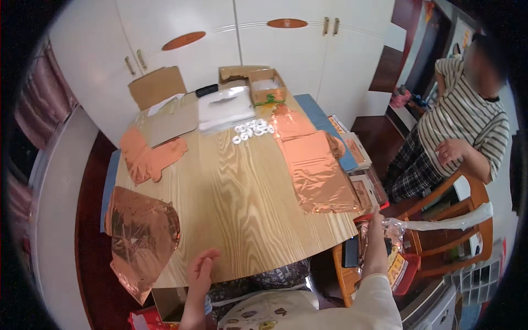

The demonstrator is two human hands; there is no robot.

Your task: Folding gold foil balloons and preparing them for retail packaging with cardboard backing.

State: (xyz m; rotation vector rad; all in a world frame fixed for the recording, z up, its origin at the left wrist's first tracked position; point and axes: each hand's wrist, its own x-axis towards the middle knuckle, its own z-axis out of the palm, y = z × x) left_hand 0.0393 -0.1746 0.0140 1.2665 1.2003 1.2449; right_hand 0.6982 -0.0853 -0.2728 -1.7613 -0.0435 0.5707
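My left hand hovers at the table's front edge, holding nothing, its fingers loosely stretched to the right. Left of it, a crumpled rose-gold foil sheet hangs partly over the table edge. My right hand is off the table's right corner, seen edge-on with fingers pointing away and nothing visible in it. Beside that hand ends a long stack of flat rose-gold foil. Farther left lies another flat foil piece with angled arms. Several small white rings sit together toward the back.
Behind the rings are clear plastic sleeves, a grey-brown board and an open cardboard box. A wooden chair at the right carries packages and a dark phone-like object. A person in a striped shirt stands beyond it.
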